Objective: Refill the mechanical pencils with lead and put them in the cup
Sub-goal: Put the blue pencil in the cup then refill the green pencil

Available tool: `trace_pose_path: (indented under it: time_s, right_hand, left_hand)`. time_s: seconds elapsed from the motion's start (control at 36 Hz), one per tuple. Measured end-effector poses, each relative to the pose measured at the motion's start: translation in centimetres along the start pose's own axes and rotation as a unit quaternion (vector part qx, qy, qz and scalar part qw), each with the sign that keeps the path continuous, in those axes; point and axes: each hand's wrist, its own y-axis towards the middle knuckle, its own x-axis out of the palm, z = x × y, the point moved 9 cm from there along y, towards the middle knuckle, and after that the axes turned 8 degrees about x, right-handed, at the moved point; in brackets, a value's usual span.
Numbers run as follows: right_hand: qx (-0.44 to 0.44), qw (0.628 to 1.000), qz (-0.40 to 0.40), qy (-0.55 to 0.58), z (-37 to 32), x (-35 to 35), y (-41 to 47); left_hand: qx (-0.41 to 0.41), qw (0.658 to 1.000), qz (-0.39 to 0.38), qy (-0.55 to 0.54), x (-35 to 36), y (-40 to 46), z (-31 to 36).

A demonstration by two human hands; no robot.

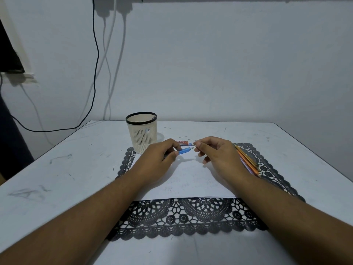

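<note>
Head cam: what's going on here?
A person is refilling a blue mechanical pencil. The left hand grips its barrel over the white paper, and the right hand pinches something small at its open end; the lead itself is too thin to see. The lead case lies just behind, more pencils wait on the black lace mat beside the right hand, and the mesh cup stands upright behind the left hand.

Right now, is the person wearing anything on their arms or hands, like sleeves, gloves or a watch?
No. Both forearms are bare right up to the bottom edge of the picture, with no sleeves showing. The left hand and the right hand have no gloves, and no rings, watch or bracelet can be seen on them. Fingernails look short and plain.
</note>
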Motion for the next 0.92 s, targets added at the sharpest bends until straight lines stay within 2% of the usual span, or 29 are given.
trace_pose_path:
  time_s: [0.33,0.64,0.75,0.83,0.92]
  right_hand:
    - [0.022,0.997,-0.04,0.067,0.3,0.6,0.2]
    - [-0.017,0.999,-0.042,0.011,-0.8,0.9,-0.7]
    - [-0.014,0.998,-0.061,0.026,-1.0,1.4,-0.8]
    - [-0.011,0.996,-0.081,0.025,-1.3,2.1,-1.0]
    - [-0.031,0.998,-0.042,0.038,-2.4,1.3,-0.9]
  left_hand:
    - [0.007,1.0,-0.002,-0.018,0.2,0.0,0.3]
    - [0.023,0.999,-0.004,-0.021,0.3,0.2,0.6]
    - [0.019,0.998,-0.001,-0.052,0.4,0.0,0.9]
    - [0.014,0.994,-0.032,-0.108,1.0,-0.1,1.1]
    - [0.016,0.991,-0.05,-0.123,1.2,-0.1,1.3]
